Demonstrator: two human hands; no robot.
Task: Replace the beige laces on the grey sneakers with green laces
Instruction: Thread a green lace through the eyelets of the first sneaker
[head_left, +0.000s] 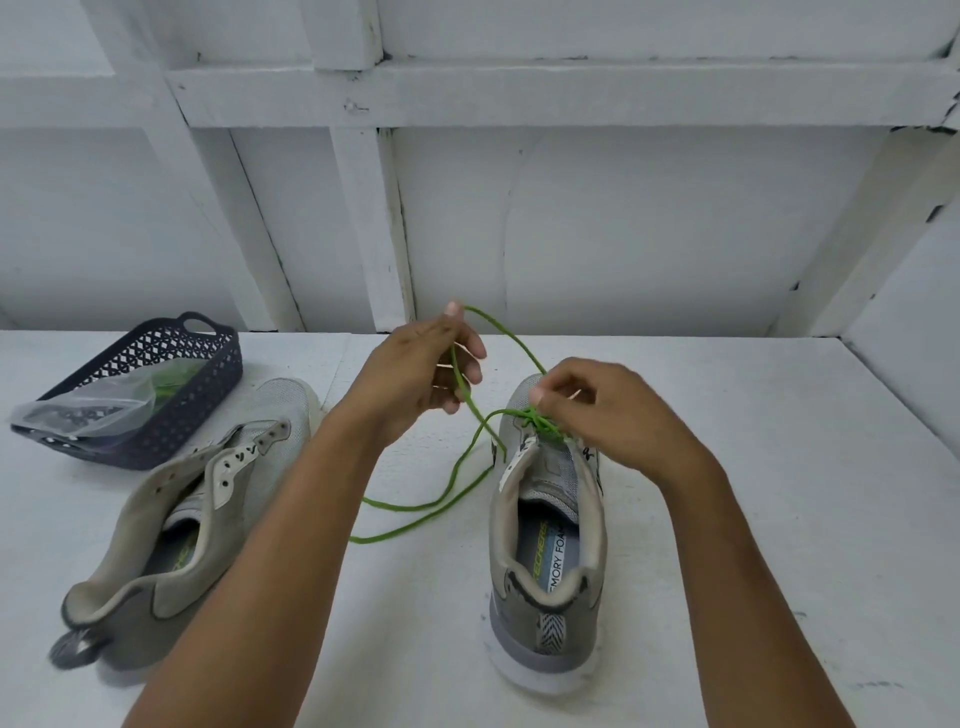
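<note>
- Bright, even, diffuse light; white table (779, 467) and wall (623, 234) look cool grey.
- Shadows are soft and faint: by the right shoe (545, 629) heel, under the far-left basket (218, 374).
- Dull sheen on the bag (88, 410).
- Wide-angle bend curves the beams (519, 88) toward the edges.
- Centre is sharpest: the lace (511, 339) reads crisp.
- Slight blur on the right hand (613, 410) fingers; left shoe (291, 410) heel soft at near left.
</note>
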